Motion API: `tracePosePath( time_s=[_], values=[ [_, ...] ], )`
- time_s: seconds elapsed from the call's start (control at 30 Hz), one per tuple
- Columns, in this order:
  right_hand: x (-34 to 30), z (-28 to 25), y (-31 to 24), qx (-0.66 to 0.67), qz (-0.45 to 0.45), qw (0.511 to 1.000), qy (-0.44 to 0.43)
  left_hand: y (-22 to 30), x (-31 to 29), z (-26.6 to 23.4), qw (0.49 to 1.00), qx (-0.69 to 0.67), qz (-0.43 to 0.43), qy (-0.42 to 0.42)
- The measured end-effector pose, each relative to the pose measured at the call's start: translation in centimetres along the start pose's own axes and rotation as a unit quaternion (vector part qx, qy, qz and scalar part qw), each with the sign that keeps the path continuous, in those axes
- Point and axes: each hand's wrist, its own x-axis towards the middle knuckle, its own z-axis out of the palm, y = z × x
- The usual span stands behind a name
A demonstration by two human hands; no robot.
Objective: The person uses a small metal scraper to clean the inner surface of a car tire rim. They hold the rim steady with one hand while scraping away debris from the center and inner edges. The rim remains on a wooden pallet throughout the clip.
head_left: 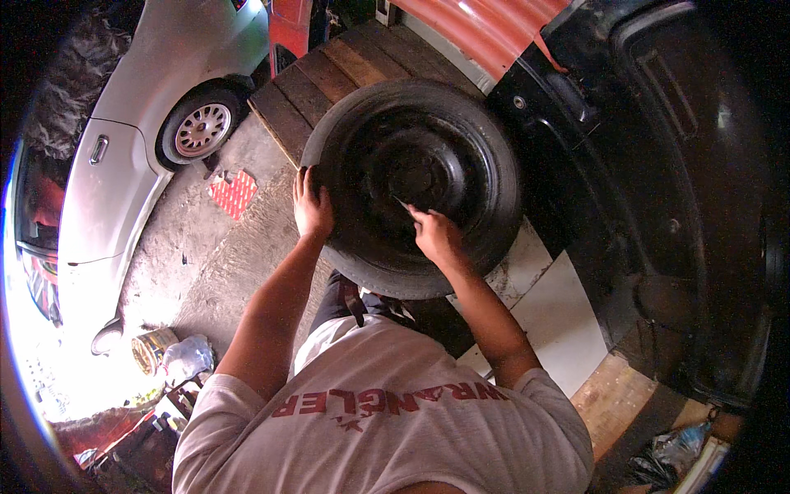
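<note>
A black car wheel, its tyre on a dark steel rim, lies flat in front of me with the rim face up. It rests on a wooden plank table. My left hand lies against the tyre's left side, fingers stretched along the sidewall. Over the lower part of the rim, my right hand is closed around a thin pointed tool. The tool's tip points toward the hub; its handle is hidden in the hand, and its exact kind cannot be made out.
A silver car stands on the left, its front wheel near the table. A red-and-white patterned piece lies on the concrete floor. Black car body panels fill the right. A tin and plastic bag sit lower left.
</note>
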Motion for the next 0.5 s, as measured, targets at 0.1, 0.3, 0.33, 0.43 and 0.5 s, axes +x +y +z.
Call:
tracePosePath(
  time_s=[0.1, 0.3, 0.33, 0.43, 0.5],
  values=[
    [2.7, 1.6, 0.5, -0.001, 0.003, 0.998, 0.058, 0.3, 0.1, 0.1, 1.000, -0.011, -0.010, -0.010],
    [4.4, -1.3, 0.3, 0.097, 0.078, 0.990, 0.073, -0.3, -0.1, -0.2, 1.000, -0.012, -0.015, -0.010],
    [3.9, -1.4, 0.3, 0.083, 0.053, 0.994, 0.040, -0.3, -0.1, -0.3, 1.000, -0.017, -0.018, -0.014],
    [2.3, -0.8, 0.4, 0.036, -0.016, 0.999, -0.024, -0.3, -0.1, -0.2, 1.000, -0.018, -0.014, -0.011],
    [2.1, 0.3, -0.6, 0.032, 0.020, 0.999, -0.004, 0.1, -0.7, -0.5, 1.000, -0.014, -0.019, -0.019]
  ],
)
